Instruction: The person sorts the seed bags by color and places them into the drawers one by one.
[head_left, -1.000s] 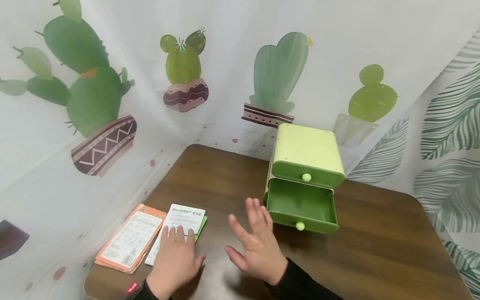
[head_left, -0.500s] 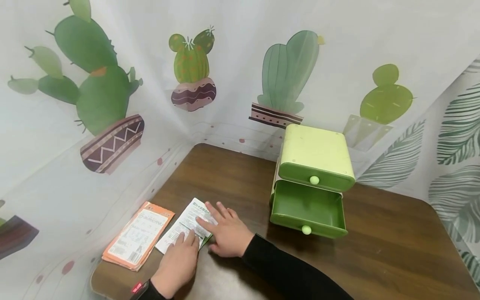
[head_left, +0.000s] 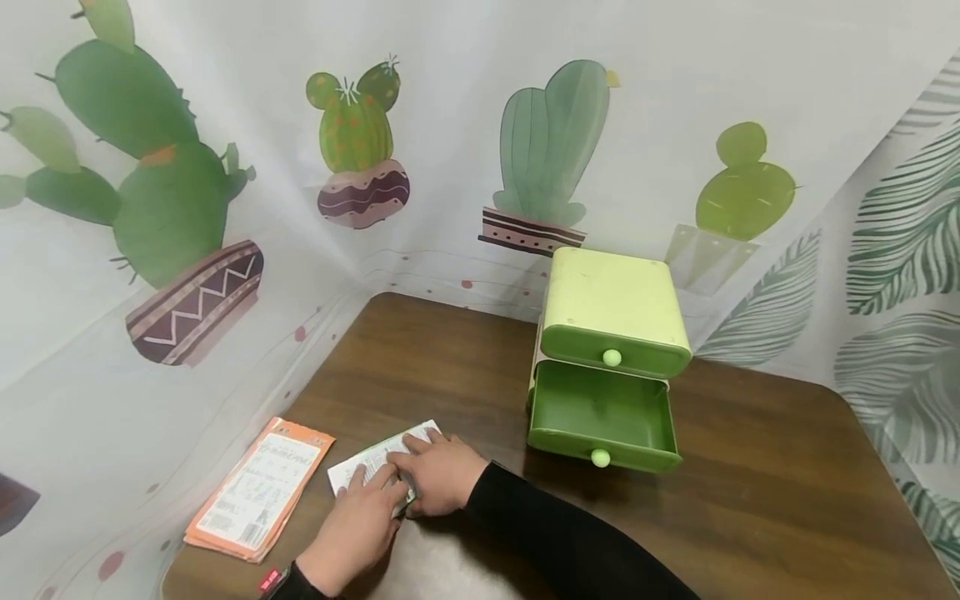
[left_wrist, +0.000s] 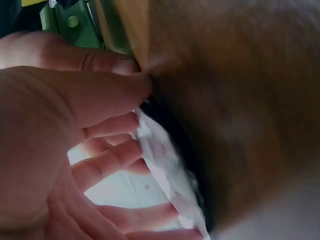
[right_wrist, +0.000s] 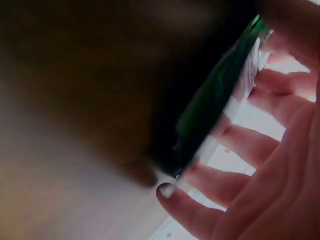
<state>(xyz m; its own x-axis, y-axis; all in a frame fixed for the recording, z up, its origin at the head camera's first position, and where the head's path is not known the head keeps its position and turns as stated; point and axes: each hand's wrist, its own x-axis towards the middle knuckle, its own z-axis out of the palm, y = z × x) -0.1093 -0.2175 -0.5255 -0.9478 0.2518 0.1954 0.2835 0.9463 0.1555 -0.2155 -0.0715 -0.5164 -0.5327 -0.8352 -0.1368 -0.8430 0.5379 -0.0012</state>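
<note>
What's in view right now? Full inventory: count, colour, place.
white-and-green packet: 1, front left, under both hands
orange packets: stack, count unclear, orange with white label, table's left edge
drawer unit: 1, pale yellow-green, rear right
upper drawer: 1, green, closed
lower drawer: 1, green, pulled open
knobs: 2, light green, one per drawer
table: 1, brown, beneath everything
cloth backdrop: white, cactus and leaf prints, pieces uncountable, around table
left hand: 1, bare, packet's left end
right hand: 1, bare, packet's right end
sleeves: 2, black, both arms
red tag: 1, red, by left wrist
</note>
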